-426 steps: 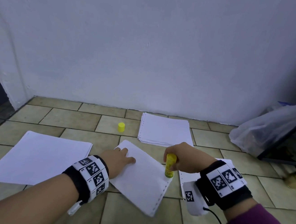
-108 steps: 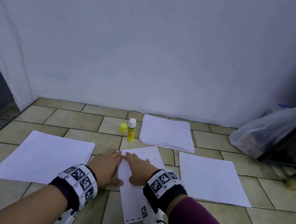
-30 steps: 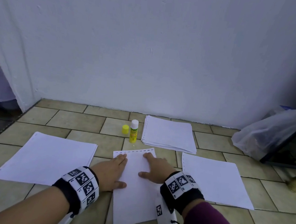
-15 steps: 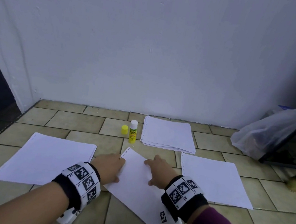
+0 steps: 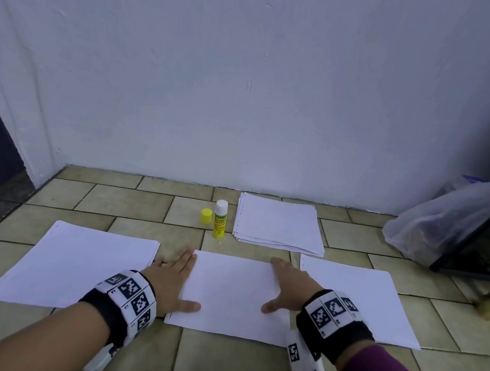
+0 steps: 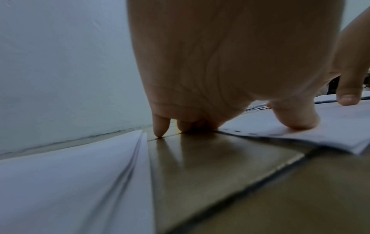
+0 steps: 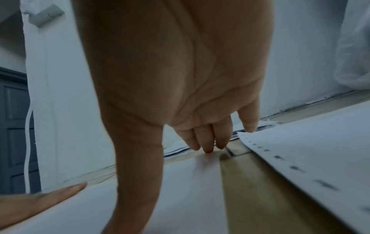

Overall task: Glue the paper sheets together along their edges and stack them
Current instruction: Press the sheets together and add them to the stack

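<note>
Both hands lie open and flat on the middle sheet (image 5: pixel 232 291): the left hand (image 5: pixel 173 283) at its 9 o'clock edge, the right hand (image 5: pixel 289 291) at its 3 o'clock edge, fingers straight and gripping nothing. To do this step well, I think one should press evenly along the glued edge, so the layers bond without a wrinkle and the corners stay matched. The sheet lies on the floor (image 5: pixel 134 204) between the left pile (image 5: pixel 74 264) and the right sheet (image 5: pixel 358 301), its long axis running from 9 to 3 o'clock, with the glue stick (image 5: pixel 220 219) upright beyond it at 12 o'clock.
</note>
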Action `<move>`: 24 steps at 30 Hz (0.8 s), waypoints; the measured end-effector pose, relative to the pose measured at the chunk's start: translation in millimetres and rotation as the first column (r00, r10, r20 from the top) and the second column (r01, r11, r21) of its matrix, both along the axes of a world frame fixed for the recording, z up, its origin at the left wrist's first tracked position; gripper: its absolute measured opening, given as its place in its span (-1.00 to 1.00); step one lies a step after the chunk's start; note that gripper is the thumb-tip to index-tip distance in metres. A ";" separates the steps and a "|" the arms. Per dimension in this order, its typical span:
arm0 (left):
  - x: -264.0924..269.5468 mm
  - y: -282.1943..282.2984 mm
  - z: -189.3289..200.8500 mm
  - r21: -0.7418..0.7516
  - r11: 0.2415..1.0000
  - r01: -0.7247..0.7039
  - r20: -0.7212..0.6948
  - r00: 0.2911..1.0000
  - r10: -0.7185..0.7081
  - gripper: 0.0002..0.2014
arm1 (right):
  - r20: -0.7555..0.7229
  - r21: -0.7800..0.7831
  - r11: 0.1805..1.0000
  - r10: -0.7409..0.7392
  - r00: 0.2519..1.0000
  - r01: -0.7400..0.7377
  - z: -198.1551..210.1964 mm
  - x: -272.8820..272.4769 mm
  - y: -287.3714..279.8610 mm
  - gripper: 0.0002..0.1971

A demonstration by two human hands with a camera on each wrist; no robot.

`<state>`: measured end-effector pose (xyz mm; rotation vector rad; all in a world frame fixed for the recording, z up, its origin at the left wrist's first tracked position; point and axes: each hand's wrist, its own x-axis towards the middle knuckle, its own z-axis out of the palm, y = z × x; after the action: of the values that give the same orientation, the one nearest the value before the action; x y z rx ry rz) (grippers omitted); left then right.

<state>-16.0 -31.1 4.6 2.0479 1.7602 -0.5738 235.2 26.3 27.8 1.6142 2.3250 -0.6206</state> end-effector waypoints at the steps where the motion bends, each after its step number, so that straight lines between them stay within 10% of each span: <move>1: 0.8 0.2 0.9 -0.004 1.000 -0.003 -0.001 1.000 0.003 0.03 | 0.002 -0.009 1.000 -0.024 1.000 0.024 -0.6 3.5 0.1 0.14; 10: 3.7 0.2 3.9 -0.011 1.000 -0.005 -0.022 1.000 0.004 0.02 | -0.086 0.015 0.994 -0.107 0.991 0.109 -2.1 6.8 -4.5 0.24; 14: 4.2 -0.9 4.6 -0.007 1.000 -0.004 -0.028 1.000 0.004 0.01 | -0.389 -0.020 0.979 -0.194 0.901 0.202 3.9 14.0 -0.1 0.23; 17: 4.3 -0.3 2.5 -0.009 1.000 -0.006 -0.026 1.000 0.006 0.00 | -0.579 0.029 0.954 -0.227 0.783 0.299 10.1 19.1 -6.0 0.00; 24: 2.6 0.4 -1.4 -0.015 1.000 -0.016 -0.014 1.000 0.016 0.05 | -0.465 -0.081 0.984 -0.177 0.867 0.157 3.7 24.2 -23.6 -0.70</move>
<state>-13.4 -30.7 3.2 2.0231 1.7733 -0.5963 259.4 2.8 31.5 1.8224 2.4781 -1.2160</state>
